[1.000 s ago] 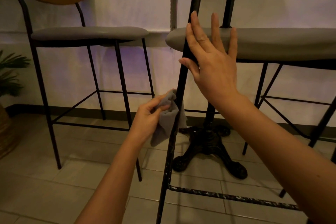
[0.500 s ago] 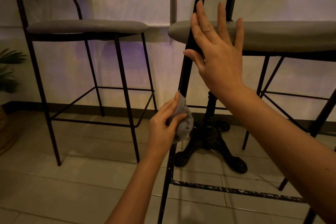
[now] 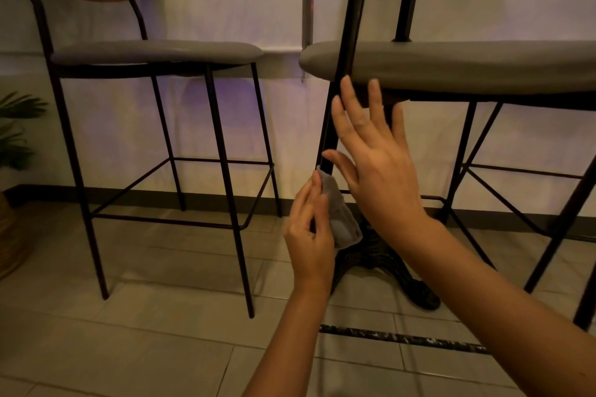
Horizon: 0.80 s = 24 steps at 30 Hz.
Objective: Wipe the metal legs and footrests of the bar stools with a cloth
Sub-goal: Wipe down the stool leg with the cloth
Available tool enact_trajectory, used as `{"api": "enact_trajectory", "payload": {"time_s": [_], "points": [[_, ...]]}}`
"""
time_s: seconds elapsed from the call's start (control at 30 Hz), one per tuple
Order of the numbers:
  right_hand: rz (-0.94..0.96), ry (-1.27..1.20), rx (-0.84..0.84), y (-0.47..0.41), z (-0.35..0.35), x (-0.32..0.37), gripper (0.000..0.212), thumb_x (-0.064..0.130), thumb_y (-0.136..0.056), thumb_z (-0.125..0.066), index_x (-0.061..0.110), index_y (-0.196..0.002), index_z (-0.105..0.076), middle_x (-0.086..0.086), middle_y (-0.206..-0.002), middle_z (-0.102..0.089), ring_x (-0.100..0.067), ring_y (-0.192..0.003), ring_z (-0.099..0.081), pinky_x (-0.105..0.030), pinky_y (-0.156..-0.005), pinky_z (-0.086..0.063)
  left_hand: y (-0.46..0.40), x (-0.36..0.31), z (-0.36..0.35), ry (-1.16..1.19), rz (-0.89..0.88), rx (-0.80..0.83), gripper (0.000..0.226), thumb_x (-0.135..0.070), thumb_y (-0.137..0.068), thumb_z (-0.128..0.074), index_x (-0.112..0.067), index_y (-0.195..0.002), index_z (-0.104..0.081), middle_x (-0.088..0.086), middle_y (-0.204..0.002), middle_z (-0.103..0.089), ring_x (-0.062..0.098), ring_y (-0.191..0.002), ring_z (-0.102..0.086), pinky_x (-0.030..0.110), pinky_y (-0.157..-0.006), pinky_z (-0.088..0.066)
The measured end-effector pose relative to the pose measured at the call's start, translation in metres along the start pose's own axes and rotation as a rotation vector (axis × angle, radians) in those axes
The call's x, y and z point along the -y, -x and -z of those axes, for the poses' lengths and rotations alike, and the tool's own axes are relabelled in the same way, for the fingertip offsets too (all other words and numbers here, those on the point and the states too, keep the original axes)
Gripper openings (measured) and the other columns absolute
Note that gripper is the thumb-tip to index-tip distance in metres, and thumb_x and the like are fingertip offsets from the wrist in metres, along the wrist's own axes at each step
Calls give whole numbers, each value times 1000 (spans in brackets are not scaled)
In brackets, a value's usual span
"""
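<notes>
Standing stools: near stool (image 3: pixel 467 66) at right with a grey seat, second stool (image 3: pixel 154 53) at left, both on the tiled floor (image 3: pixel 129 348).
Table base: ornate black foot (image 3: pixel 387 264) behind the near stool.
Leg: black metal leg (image 3: pixel 346 42) of the near stool slants through the middle.
Footrest: speckled bar (image 3: pixel 403 338) low down.
Right hand: right hand (image 3: pixel 377 164) spread flat, fingers straight, beside the leg, holding nothing.
Left hand: left hand (image 3: pixel 311 232) pinching the cloth.
Cloth: grey cloth (image 3: pixel 342 219) bunched against the leg, just below the right hand's thumb.
</notes>
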State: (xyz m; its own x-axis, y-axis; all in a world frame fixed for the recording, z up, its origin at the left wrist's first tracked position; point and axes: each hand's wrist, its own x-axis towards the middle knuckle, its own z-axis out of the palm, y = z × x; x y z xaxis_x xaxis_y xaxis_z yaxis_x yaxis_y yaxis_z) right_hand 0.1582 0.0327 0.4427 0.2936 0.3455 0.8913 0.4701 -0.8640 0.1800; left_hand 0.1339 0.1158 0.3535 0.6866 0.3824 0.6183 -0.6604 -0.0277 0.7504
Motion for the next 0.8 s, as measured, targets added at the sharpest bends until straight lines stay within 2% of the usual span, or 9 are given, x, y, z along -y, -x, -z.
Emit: {"api": "enact_trajectory", "payload": {"time_s": [0.07,0.27,0.5,0.63,0.8], "points": [[-13,-49,23,6,-6,-1,62,25,-92,-56,5,-143,-27,-14,-151,-25,-34,-140,-15,-53,-112,-18,2,2,-1,6,-12,-24,33,-18,-96,-42,-18,-127,-49,-8,-127,-54,2,-122,-47,29,-101,-43],[-22,-100,34,9,-13,-2,61,27,-91,-49,5,-143,-26,-16,-151,-24,-34,-140,-15,-51,-112,-20,2,9,-4,-50,-24,-86,38,-2,-91,-52,-24,-122,-50,-14,-122,-54,-2,-118,-49,28,-100,-43],[-24,-90,30,9,-15,-2,60,29,-92,-47,6,-143,-26,-14,-151,-23,-32,-140,-14,-50,-112,-17,14,21,5,-49,-27,-110,38,-8,-89,-53,-28,-121,-53,-7,-122,-58,9,-117,-53,43,-98,-46],[-34,-103,22,10,-15,-1,60,25,-92,-51,6,-143,-26,-13,-151,-23,-33,-140,-14,-50,-112,-17,17,17,3,-34,33,-134,36,-3,-88,-56,-24,-118,-56,-5,-118,-60,7,-113,-55,39,-97,-47],[-35,-95,30,9,-13,-1,64,23,-90,-58,6,-143,-28,-14,-151,-25,-35,-139,-15,-51,-112,-17,3,9,3,-85,-16,-84,36,-5,-88,-57,-16,-121,-53,-3,-118,-61,5,-113,-55,39,-97,-48]]}}
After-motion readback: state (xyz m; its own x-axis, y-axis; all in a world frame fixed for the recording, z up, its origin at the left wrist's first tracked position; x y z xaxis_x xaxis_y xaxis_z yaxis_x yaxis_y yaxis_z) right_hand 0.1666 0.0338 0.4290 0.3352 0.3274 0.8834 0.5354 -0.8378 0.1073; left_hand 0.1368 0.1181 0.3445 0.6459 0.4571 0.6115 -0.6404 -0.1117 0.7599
